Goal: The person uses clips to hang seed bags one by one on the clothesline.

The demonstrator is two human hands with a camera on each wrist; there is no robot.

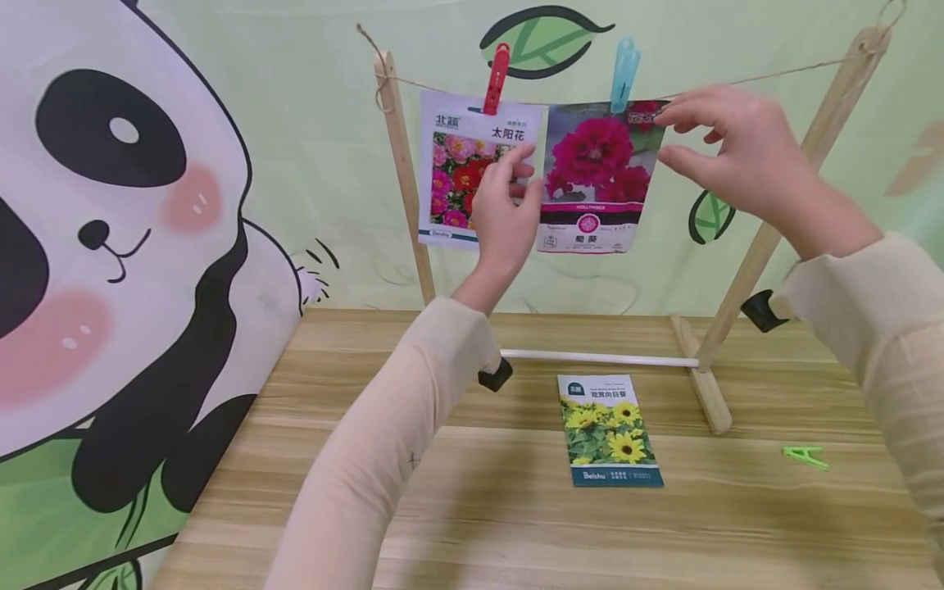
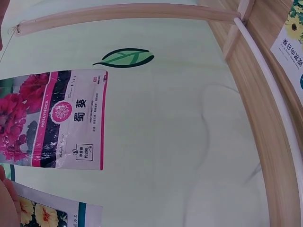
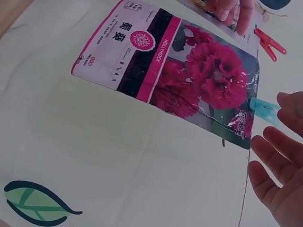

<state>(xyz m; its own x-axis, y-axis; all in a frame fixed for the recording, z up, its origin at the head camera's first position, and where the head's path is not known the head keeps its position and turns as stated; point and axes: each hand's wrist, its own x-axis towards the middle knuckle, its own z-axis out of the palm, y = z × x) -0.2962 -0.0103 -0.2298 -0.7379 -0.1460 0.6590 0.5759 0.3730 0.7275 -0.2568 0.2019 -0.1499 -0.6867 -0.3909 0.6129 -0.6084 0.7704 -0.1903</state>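
Note:
A hollyhock seed packet [image 1: 593, 164] hangs from a twine line, held by a light-blue clothespin [image 1: 624, 75]. To its left a second flower seed packet [image 1: 450, 184] hangs under a red clothespin [image 1: 497, 78]. My left hand [image 1: 509, 201] is in front of that second packet, beside the hollyhock packet's left edge, fingers loosely bent with nothing in them. At the hollyhock packet's upper right corner is my right hand [image 1: 737, 143], thumb and fingers apart. The right wrist view shows its fingertips [image 3: 258, 142] right by that corner, next to the blue clothespin.
A wooden stand [image 1: 833, 131] carries the twine, with a white rod [image 1: 597, 357] across its base. On the wooden table [image 1: 516, 524] lie a sunflower seed packet [image 1: 612, 434] and a green clothespin [image 1: 807, 456]. Behind hangs a panda-printed backdrop [image 1: 332, 164].

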